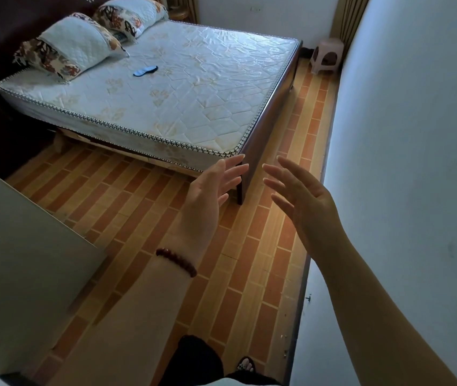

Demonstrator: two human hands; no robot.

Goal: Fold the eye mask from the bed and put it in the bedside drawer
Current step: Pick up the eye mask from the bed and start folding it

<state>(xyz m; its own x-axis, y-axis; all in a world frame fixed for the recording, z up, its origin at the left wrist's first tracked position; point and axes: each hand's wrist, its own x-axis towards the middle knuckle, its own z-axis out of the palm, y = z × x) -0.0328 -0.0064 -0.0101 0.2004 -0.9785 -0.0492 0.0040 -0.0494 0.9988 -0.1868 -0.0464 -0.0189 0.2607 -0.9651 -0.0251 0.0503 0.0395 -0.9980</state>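
Note:
A small eye mask (145, 71), blue with a dark end, lies flat on the bare quilted mattress (193, 87), just below the two pillows. My left hand (213, 188), with a bead bracelet on the wrist, and my right hand (297, 193) are raised over the floor near the bed's foot corner. Both are far from the mask, fingers spread and holding nothing. No bedside drawer can be made out; a wicker-looking piece (178, 12) shows behind the pillows.
Two patterned pillows (74, 48) sit at the head of the bed. A dark wooden footboard (266, 118) edges the mattress. Brick-pattern floor (221, 260) runs along a white wall (416, 162). A pink plastic stool (326, 55) stands in the far corner. A pale panel (12, 260) fills the left foreground.

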